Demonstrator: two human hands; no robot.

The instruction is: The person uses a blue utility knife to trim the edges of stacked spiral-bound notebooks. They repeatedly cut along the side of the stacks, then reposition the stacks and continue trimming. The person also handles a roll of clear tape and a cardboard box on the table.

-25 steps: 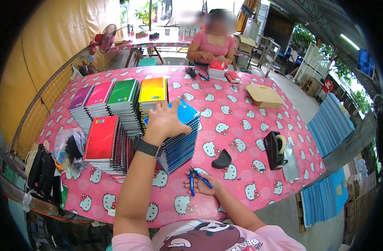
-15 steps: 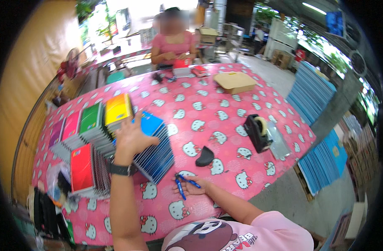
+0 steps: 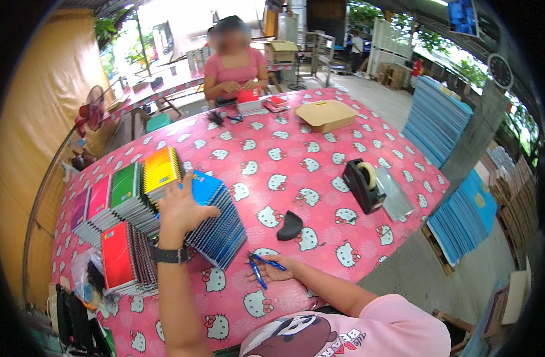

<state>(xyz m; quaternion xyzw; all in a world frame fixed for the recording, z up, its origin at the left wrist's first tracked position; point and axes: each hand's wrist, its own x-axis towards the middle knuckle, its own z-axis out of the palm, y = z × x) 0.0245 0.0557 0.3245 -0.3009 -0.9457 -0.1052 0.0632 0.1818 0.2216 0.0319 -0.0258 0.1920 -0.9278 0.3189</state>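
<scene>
My left hand (image 3: 182, 209) lies spread over the top of a tall stack of blue spiral notebooks (image 3: 220, 221), its thumb pointing right. Beside it, toward the far left, stand stacks of yellow notebooks (image 3: 160, 168), green notebooks (image 3: 126, 183), pink notebooks (image 3: 100, 194) and purple notebooks (image 3: 81, 207). A red notebook stack (image 3: 118, 254) stands nearer, left of my wrist. Palm up on the table, my right hand (image 3: 278, 269) loosely holds small pliers (image 3: 258, 275) with blue handles, spread apart. A black half-round object (image 3: 291, 226) lies just beyond the pliers.
A black tape dispenser (image 3: 364, 185) and a clear plastic packet (image 3: 396, 199) lie to the right. Farther off is a shallow cardboard box (image 3: 326, 115). Across the table, a person (image 3: 235, 68) handles a red notebook (image 3: 248, 95). Blue sheet stacks (image 3: 437, 122) stand past the right edge.
The view has shifted slightly. My left hand stays on the blue stack, its fingers a little changed in pose. My right hand and the pliers keep nearly the same place.
</scene>
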